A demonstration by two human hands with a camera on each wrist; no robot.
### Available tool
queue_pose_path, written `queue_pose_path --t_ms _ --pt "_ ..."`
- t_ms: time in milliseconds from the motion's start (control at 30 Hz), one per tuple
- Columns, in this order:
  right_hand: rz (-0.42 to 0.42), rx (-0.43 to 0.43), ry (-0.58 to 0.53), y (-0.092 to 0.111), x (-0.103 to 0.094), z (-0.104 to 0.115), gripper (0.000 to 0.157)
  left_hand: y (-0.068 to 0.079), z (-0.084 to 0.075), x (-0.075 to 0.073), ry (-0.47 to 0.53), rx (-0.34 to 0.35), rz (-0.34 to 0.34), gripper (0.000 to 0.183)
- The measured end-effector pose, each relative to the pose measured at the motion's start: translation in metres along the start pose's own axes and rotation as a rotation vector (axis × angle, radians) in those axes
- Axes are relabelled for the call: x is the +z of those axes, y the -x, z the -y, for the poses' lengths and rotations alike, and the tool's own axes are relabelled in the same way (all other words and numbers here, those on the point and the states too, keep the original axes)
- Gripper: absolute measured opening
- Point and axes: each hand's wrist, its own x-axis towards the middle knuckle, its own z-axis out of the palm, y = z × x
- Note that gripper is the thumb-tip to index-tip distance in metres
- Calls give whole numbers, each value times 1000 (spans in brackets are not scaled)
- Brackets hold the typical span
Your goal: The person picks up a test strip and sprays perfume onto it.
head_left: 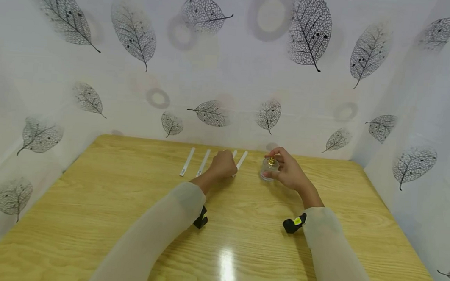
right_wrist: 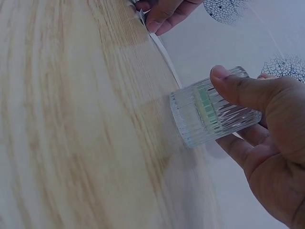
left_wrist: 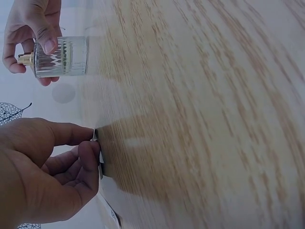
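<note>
My right hand [head_left: 290,172] grips a clear ribbed glass perfume bottle [head_left: 267,172] with a gold spray top [head_left: 271,160]. The thumb lies along the ribbed glass in the right wrist view, and a finger reaches the spray top in the head view. To the left, my left hand [head_left: 223,165] pinches the near end of a thin white paper strip [left_wrist: 100,169] low over the table. More white strips lie beside it: one strip [head_left: 241,160] to the right, another strip [head_left: 204,162] and a further strip [head_left: 187,162] to the left. The hand partly covers the middle ones.
The wood-grain table [head_left: 243,226] ends at a pale curtain [head_left: 228,73] with a leaf print, close behind the strips and the bottle. Black wrist cameras hang under both sleeves, one camera [head_left: 294,224] at the right wrist.
</note>
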Motion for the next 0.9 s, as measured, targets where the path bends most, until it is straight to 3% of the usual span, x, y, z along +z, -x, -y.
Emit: queue_pose_path --t_ms 467,767,900 --pt "23 31 42 -2 -4 -4 51 1 -2 -7 3 -14 -14 47" --pt "56 26 114 2 -16 -2 49 10 4 -24 72 89 -26 50" --pt "68 23 164 6 -25 0 52 20 6 -33 50 138 -58 32"
